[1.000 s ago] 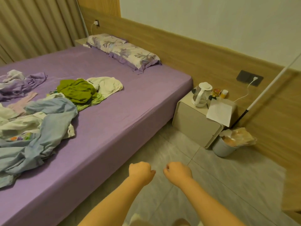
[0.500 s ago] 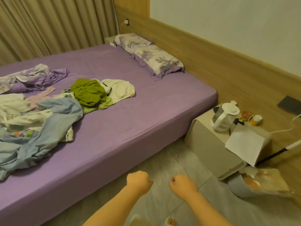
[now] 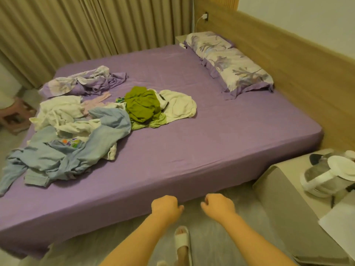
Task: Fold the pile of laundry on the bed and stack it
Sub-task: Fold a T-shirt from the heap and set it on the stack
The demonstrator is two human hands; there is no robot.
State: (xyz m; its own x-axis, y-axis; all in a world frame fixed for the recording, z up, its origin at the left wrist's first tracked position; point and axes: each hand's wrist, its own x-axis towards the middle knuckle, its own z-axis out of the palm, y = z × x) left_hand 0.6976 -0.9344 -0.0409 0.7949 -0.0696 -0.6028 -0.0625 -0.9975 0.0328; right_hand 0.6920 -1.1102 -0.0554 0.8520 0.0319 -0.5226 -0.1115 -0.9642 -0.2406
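A loose pile of laundry lies on the left half of the purple bed (image 3: 221, 143). It holds a pale blue garment (image 3: 80, 150), white cloth (image 3: 63, 112), a green garment (image 3: 143, 104), a cream garment (image 3: 179, 106) and a crumpled purple floral sheet (image 3: 86, 82). My left hand (image 3: 166, 207) and my right hand (image 3: 219, 206) hover side by side below the bed's near edge, over the floor. Both have their fingers curled into fists and hold nothing. They are well clear of the clothes.
A floral pillow (image 3: 230, 62) lies at the bed's head by the wooden headboard. A bedside cabinet (image 3: 284, 198) with a white kettle (image 3: 326, 177) stands at the right. Curtains hang behind the bed. My foot in a white slipper (image 3: 182, 240) stands on the grey floor.
The view has swung left and closer to the bed, so the whole laundry pile now shows. My hands stay fisted, now just below the bed's edge.
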